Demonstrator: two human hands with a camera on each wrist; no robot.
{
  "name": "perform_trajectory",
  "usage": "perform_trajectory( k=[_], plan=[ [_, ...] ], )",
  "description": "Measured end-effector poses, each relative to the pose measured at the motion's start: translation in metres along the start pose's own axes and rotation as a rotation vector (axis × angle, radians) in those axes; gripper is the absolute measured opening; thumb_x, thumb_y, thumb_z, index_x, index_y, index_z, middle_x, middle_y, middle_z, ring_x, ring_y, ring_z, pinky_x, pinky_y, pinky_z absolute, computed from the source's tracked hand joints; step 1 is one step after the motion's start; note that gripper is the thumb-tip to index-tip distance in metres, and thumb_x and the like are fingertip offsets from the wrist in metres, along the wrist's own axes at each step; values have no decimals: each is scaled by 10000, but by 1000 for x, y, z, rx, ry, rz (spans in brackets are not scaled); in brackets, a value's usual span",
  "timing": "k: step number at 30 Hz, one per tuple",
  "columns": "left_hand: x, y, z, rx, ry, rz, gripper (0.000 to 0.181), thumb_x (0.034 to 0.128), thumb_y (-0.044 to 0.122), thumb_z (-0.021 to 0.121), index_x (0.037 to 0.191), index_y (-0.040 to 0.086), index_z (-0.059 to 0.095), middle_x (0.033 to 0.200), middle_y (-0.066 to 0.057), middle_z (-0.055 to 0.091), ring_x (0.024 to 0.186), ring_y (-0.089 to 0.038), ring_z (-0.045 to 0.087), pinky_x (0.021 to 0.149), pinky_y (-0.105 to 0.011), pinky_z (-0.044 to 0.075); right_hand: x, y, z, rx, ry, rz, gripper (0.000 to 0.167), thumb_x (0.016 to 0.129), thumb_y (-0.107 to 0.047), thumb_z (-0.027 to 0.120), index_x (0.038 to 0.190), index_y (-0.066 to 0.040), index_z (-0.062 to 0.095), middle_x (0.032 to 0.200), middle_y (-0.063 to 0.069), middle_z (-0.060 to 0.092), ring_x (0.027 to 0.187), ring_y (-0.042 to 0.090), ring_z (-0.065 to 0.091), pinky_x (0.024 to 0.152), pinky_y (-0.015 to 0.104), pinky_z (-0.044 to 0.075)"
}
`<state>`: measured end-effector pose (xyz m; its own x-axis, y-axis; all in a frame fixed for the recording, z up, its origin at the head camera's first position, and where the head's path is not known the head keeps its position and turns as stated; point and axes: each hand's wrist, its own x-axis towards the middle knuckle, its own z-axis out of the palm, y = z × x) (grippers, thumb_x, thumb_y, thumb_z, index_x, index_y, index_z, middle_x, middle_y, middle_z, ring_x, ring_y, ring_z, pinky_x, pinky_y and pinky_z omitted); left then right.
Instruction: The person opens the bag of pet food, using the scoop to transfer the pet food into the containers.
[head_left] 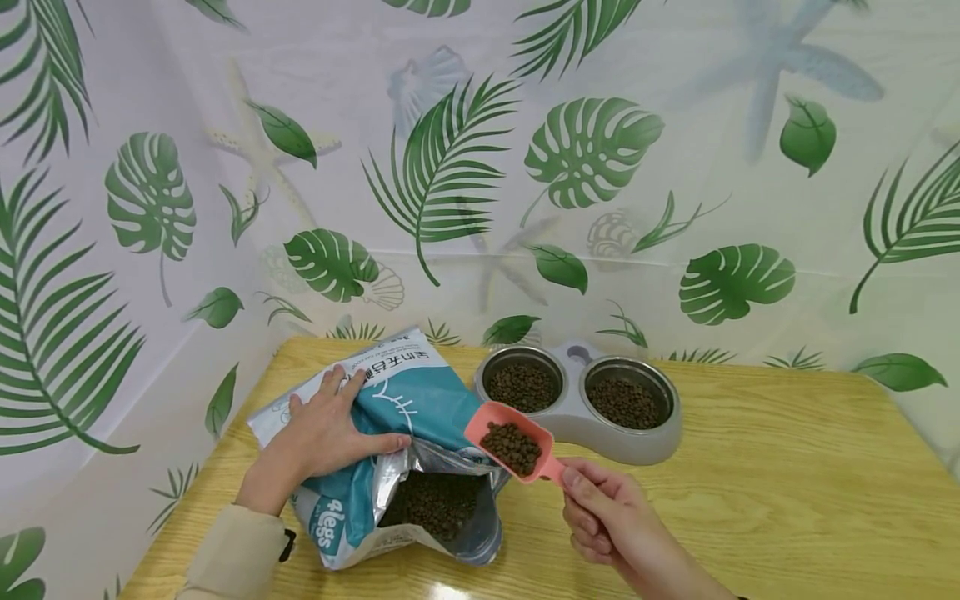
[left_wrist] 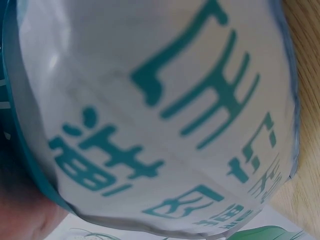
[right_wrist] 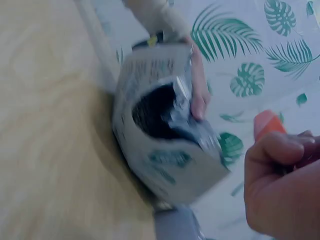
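My right hand grips the handle of a pink scoop. Brown kibble fills the scoop, which is held just right of a teal and white pet food bag and in front of the bowls. The bag lies on its side, its mouth facing the front with kibble inside. On top of it rests my left hand, fingers spread and thumb stretched toward the mouth's edge. In the left wrist view the bag's printed side takes up most of the picture. The right wrist view is blurred, with the scoop partly visible.
A grey double feeder stands behind the scoop near the table's back edge. Its left metal bowl and right metal bowl both contain kibble. The wooden table meets a leaf-patterned cloth at the back and left.
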<state>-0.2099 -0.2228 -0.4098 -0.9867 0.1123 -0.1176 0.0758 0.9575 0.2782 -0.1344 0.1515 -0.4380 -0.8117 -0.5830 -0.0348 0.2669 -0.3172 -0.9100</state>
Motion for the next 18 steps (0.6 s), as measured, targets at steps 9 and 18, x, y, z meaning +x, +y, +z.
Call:
perform_trajectory(
  k=[9, 18],
  plan=[
    [-2, -1, 0, -7, 15, 14, 1267, 763, 866, 613, 1632, 32, 221, 1662, -334, 176, 1533, -530, 209, 1091, -865, 132, -2, -33, -43, -537, 543, 6, 424, 1112, -289, 453, 1398, 15, 531, 614, -55, 414, 467, 56, 338, 419, 234, 300],
    [-1, -2, 0, -9, 18, 16, 1264, 759, 871, 611, 1633, 42, 230, 1665, -322, 184, 1536, -523, 212, 1090, -866, 130, -4, -40, -85, -878, 728, 72, 550, 1107, -409, 420, 1452, 10, 510, 660, -48, 435, 489, 76, 371, 457, 281, 357]
  ],
)
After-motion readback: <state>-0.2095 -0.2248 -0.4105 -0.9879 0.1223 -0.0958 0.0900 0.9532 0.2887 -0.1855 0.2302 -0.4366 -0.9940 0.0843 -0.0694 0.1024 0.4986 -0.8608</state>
